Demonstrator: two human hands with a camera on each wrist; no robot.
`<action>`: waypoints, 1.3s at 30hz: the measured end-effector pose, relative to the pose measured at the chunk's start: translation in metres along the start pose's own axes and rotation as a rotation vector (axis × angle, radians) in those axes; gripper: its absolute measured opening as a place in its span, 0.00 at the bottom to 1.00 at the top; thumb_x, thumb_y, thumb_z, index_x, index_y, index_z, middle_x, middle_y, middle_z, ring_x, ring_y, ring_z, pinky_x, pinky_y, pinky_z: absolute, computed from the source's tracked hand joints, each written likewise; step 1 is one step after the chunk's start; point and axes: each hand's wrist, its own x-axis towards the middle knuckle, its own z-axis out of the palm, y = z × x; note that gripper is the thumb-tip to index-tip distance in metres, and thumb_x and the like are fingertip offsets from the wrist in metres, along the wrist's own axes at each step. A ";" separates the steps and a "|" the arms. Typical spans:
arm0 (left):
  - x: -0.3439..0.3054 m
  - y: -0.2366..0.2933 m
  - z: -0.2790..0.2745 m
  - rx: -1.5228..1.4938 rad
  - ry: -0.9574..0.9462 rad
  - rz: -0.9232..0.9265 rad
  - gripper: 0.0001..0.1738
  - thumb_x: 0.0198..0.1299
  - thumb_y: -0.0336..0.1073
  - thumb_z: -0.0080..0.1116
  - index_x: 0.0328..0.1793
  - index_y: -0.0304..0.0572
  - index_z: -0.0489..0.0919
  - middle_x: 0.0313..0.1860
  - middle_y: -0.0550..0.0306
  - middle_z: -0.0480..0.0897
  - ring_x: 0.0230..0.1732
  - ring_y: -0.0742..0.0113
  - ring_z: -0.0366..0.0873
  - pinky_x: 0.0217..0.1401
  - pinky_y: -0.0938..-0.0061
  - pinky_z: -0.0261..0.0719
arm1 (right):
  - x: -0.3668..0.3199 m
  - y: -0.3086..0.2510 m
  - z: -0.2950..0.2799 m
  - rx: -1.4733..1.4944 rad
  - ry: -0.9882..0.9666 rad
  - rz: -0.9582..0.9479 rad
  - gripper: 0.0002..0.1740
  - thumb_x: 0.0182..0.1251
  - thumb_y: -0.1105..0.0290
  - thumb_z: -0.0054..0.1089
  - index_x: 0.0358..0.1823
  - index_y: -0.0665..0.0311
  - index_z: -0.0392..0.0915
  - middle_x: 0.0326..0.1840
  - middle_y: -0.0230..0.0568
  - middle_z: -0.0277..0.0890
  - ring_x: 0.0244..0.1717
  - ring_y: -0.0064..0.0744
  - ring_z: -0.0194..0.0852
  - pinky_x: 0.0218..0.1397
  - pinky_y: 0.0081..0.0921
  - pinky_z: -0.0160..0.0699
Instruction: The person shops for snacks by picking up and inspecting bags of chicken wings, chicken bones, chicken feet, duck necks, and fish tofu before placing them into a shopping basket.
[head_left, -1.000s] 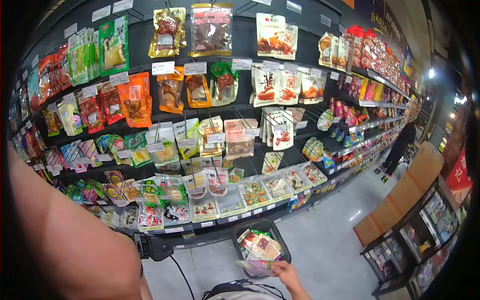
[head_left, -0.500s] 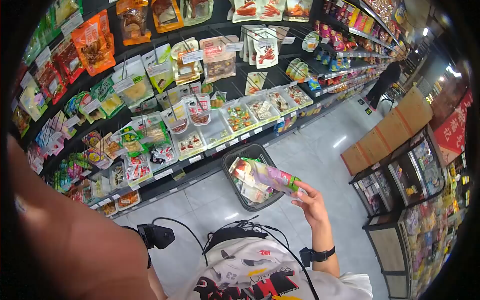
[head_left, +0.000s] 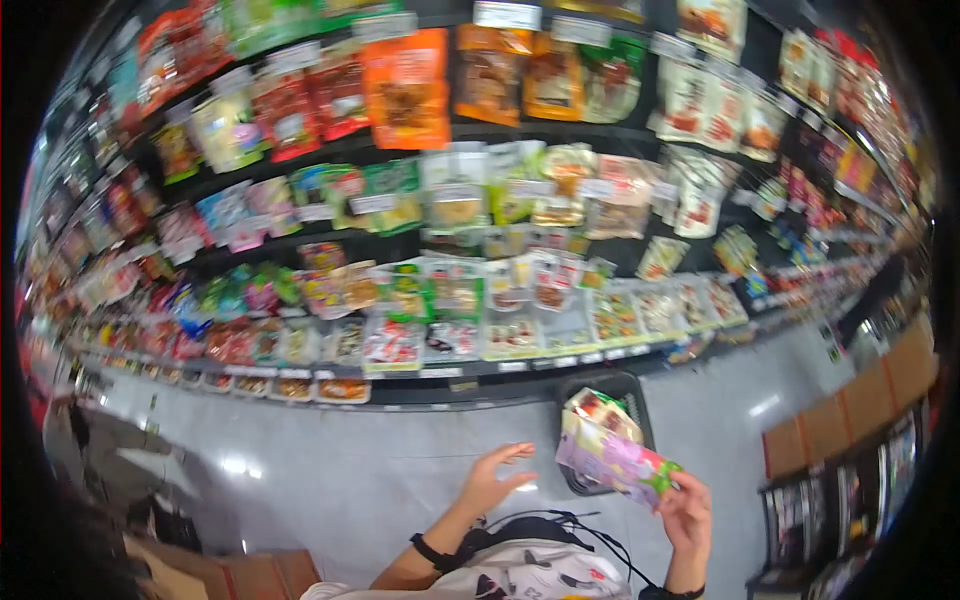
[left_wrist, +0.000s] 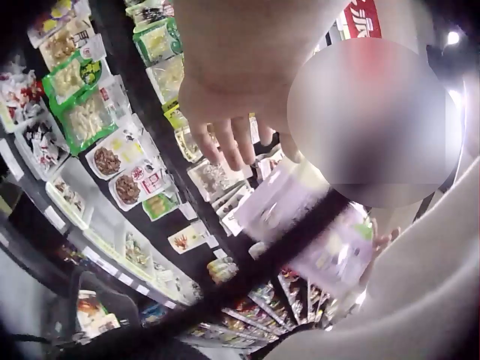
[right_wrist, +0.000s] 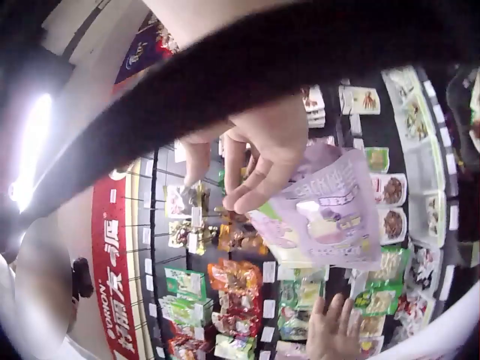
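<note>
My right hand [head_left: 688,510] pinches one end of a light purple snack bag [head_left: 612,460], near its green patch. The bag slants over a black shopping basket [head_left: 642,400] on the floor and hides part of it. To the left of the bag is my left hand [head_left: 492,482], its fingers extended and apart from the bag. In the right wrist view the purple bag [right_wrist: 337,217] shows a printed front, hanging from thumb and fingers. The left wrist view has the left hand [left_wrist: 232,97] with nothing in its fingers. Other snack packs [head_left: 600,412] lie in the basket.
A long shelf wall ahead carries hanging snack packs, such as an orange one [head_left: 408,90], above open trays of small packets [head_left: 615,318]. Cardboard boxes [head_left: 850,400] top a rack on the right. More cardboard [head_left: 250,575] is at lower left.
The view has swung left along the shelves. My left hand has come into view beside the bag. The right hand has kept hold of the purple bag, raised over the basket.
</note>
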 end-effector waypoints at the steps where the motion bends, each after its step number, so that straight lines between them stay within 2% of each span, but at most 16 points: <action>1: -0.003 0.005 -0.004 -0.030 0.051 0.018 0.33 0.56 0.30 0.75 0.70 0.44 0.78 0.61 0.57 0.85 0.62 0.66 0.81 0.63 0.69 0.77 | 0.005 0.005 0.006 0.074 -0.051 -0.004 0.32 0.71 0.49 0.64 0.59 0.74 0.79 0.40 0.48 0.83 0.38 0.44 0.83 0.38 0.43 0.85; 3: -0.006 0.015 -0.015 -0.095 0.130 0.068 0.38 0.56 0.30 0.75 0.74 0.44 0.74 0.63 0.59 0.84 0.63 0.68 0.79 0.65 0.70 0.75 | 0.019 0.014 0.024 0.211 -0.116 0.032 0.33 0.74 0.43 0.56 0.56 0.71 0.81 0.41 0.48 0.84 0.33 0.40 0.81 0.34 0.39 0.84; 5: -0.016 0.014 -0.034 -0.264 0.040 0.001 0.34 0.58 0.30 0.73 0.73 0.40 0.76 0.61 0.58 0.84 0.61 0.70 0.79 0.65 0.72 0.75 | 0.034 0.030 0.041 0.283 -0.147 0.051 0.36 0.77 0.38 0.47 0.55 0.68 0.83 0.41 0.49 0.85 0.28 0.38 0.78 0.31 0.34 0.82; 6: -0.021 0.014 -0.044 -0.350 -0.012 -0.031 0.33 0.60 0.30 0.73 0.72 0.38 0.76 0.60 0.58 0.84 0.60 0.71 0.79 0.65 0.73 0.75 | 0.040 0.037 0.053 0.297 -0.116 0.083 0.35 0.77 0.40 0.48 0.55 0.68 0.82 0.41 0.49 0.85 0.29 0.39 0.79 0.32 0.35 0.83; 8: -0.033 0.017 -0.066 -0.158 0.047 -0.158 0.25 0.62 0.29 0.70 0.66 0.34 0.80 0.55 0.58 0.86 0.56 0.72 0.79 0.62 0.74 0.76 | 0.050 0.048 0.079 0.316 -0.048 0.143 0.32 0.77 0.43 0.51 0.56 0.69 0.81 0.42 0.50 0.85 0.31 0.40 0.82 0.34 0.35 0.85; 9: -0.040 0.018 -0.075 -0.065 0.072 -0.226 0.22 0.64 0.28 0.68 0.64 0.32 0.82 0.53 0.57 0.86 0.54 0.73 0.80 0.60 0.75 0.77 | 0.055 0.051 0.086 0.179 -0.089 0.171 0.31 0.77 0.45 0.52 0.57 0.70 0.81 0.43 0.50 0.85 0.32 0.41 0.83 0.36 0.36 0.86; 11: -0.051 0.013 -0.089 -0.300 0.292 -0.082 0.15 0.67 0.31 0.66 0.58 0.33 0.85 0.48 0.60 0.88 0.48 0.77 0.80 0.54 0.79 0.77 | 0.070 0.058 0.099 -0.093 -0.168 0.211 0.28 0.77 0.50 0.55 0.58 0.71 0.79 0.45 0.50 0.84 0.36 0.42 0.86 0.41 0.37 0.88; 12: -0.056 0.011 -0.098 -0.413 0.394 -0.008 0.13 0.69 0.32 0.65 0.55 0.33 0.87 0.46 0.62 0.89 0.45 0.79 0.79 0.51 0.80 0.77 | 0.075 0.062 0.108 -0.238 -0.204 0.259 0.23 0.76 0.60 0.58 0.60 0.74 0.77 0.48 0.50 0.84 0.41 0.45 0.88 0.46 0.38 0.89; 15: -0.078 0.007 -0.131 -0.216 0.567 -0.022 0.11 0.69 0.29 0.63 0.53 0.33 0.87 0.42 0.61 0.89 0.43 0.80 0.80 0.47 0.81 0.78 | 0.077 0.093 0.143 -0.614 -0.266 0.368 0.20 0.72 0.72 0.58 0.62 0.73 0.78 0.51 0.46 0.83 0.44 0.43 0.88 0.48 0.37 0.88; 18: -0.094 0.013 -0.165 0.016 0.649 0.061 0.10 0.67 0.27 0.63 0.52 0.34 0.87 0.41 0.55 0.90 0.41 0.74 0.84 0.46 0.78 0.81 | 0.081 0.135 0.159 -0.862 -0.442 0.486 0.21 0.72 0.71 0.63 0.63 0.71 0.79 0.57 0.41 0.82 0.49 0.32 0.85 0.53 0.27 0.84; 19: -0.099 0.017 -0.175 0.133 0.642 0.140 0.10 0.66 0.26 0.63 0.51 0.34 0.87 0.41 0.54 0.90 0.40 0.71 0.85 0.45 0.76 0.82 | 0.083 0.157 0.158 -0.890 -0.564 0.347 0.21 0.72 0.69 0.65 0.63 0.70 0.79 0.57 0.39 0.82 0.49 0.28 0.84 0.55 0.25 0.82; 21: -0.108 0.026 -0.195 0.370 0.615 0.300 0.09 0.64 0.24 0.63 0.49 0.34 0.88 0.41 0.51 0.90 0.38 0.64 0.87 0.44 0.71 0.84 | 0.084 0.177 0.169 -1.025 -0.693 0.341 0.21 0.72 0.69 0.66 0.63 0.67 0.80 0.55 0.39 0.83 0.48 0.28 0.83 0.54 0.27 0.82; 24: -0.122 0.030 -0.219 0.655 0.517 0.298 0.09 0.64 0.25 0.62 0.47 0.36 0.88 0.41 0.47 0.89 0.38 0.57 0.89 0.42 0.70 0.85 | 0.087 0.183 0.206 -1.106 -0.810 0.344 0.21 0.72 0.68 0.65 0.63 0.66 0.79 0.54 0.43 0.83 0.47 0.29 0.84 0.52 0.28 0.83; 33: -0.126 0.035 -0.271 0.307 0.693 0.107 0.07 0.65 0.27 0.62 0.45 0.32 0.87 0.42 0.49 0.90 0.40 0.64 0.88 0.44 0.73 0.83 | 0.167 0.199 0.293 -1.227 -1.232 -0.030 0.24 0.70 0.65 0.64 0.66 0.57 0.78 0.62 0.46 0.80 0.50 0.40 0.86 0.58 0.35 0.81; 36: -0.122 0.048 -0.295 0.216 0.810 0.076 0.08 0.67 0.27 0.60 0.45 0.29 0.87 0.40 0.53 0.89 0.39 0.71 0.85 0.44 0.77 0.81 | 0.223 0.195 0.325 -1.111 -1.062 0.199 0.19 0.70 0.66 0.65 0.60 0.62 0.81 0.52 0.40 0.85 0.49 0.29 0.83 0.56 0.31 0.81; 39: -0.111 0.022 -0.337 0.061 0.992 0.087 0.08 0.70 0.28 0.58 0.42 0.31 0.85 0.35 0.60 0.87 0.36 0.76 0.80 0.42 0.78 0.79 | 0.292 0.221 0.351 -0.876 -1.000 0.203 0.16 0.73 0.68 0.62 0.58 0.66 0.82 0.52 0.38 0.85 0.48 0.28 0.81 0.56 0.28 0.80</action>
